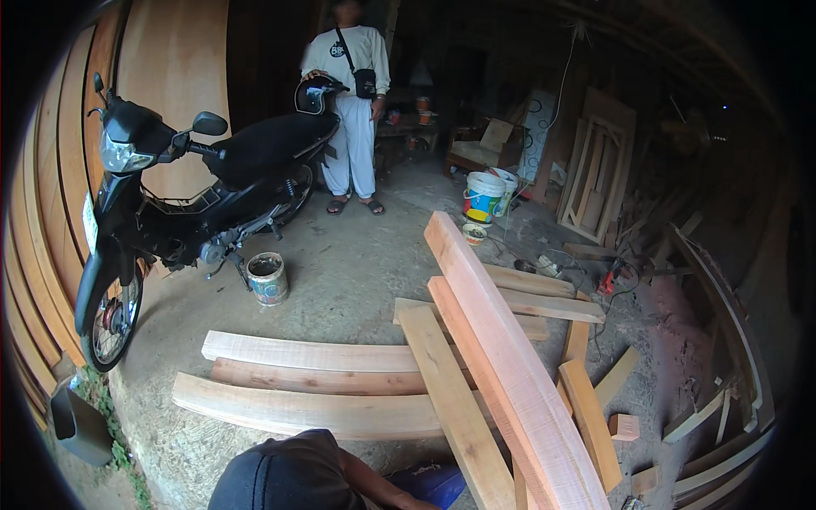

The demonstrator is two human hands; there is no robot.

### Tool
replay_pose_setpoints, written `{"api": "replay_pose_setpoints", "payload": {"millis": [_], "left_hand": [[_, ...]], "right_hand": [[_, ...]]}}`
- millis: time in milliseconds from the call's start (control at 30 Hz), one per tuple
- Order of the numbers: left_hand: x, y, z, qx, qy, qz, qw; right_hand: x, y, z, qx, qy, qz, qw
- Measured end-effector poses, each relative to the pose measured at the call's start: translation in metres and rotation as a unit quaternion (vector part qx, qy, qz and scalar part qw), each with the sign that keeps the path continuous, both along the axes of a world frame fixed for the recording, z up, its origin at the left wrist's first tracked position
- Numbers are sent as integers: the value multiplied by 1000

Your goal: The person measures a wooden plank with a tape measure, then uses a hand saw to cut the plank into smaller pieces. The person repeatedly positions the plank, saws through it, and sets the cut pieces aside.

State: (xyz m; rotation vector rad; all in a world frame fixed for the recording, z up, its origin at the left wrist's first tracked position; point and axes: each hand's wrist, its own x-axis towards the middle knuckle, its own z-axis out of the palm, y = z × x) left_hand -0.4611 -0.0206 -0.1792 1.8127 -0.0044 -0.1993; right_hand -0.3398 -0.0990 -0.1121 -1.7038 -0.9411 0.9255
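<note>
Can't tell state of either hand: out of frame. Nearest, at 7 o'clock: co-worker's dark cap (276, 476), cut off by lower edge; bare forearm (374, 480) at 6, cut off too. Pinkish beams (501, 323) at 5, near ends out of frame, hiding parts of planks behind. Tan board (450, 395) at 6, over pale planks (314, 399) at 7. Grey bin (85, 438) at 8, inside too dark to read. Paint-smeared tin (270, 285) at 9: dark contents, possibly liquid. At 2: small tub (473, 231), contents unclear, just before colourful bucket (483, 189).
</note>
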Motion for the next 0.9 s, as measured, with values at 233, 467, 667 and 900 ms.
{"api": "replay_pose_setpoints", "payload": {"millis": [233,467,667,900], "left_hand": [[-15,-4,9,-59,-8,1,998],[-22,-13,19,-114,-14,-7,993],[-17,-26,55,-87,26,-32,995],[11,-23,12,-116,-114,10,987]], "right_hand": [[-23,-2,-2,-22,0,-20,1000],[-33,-10,-3,-28,6,-40,999],[-36,-19,-3,-28,8,-53,998],[-29,-32,-7,-23,21,-81,996]]}}
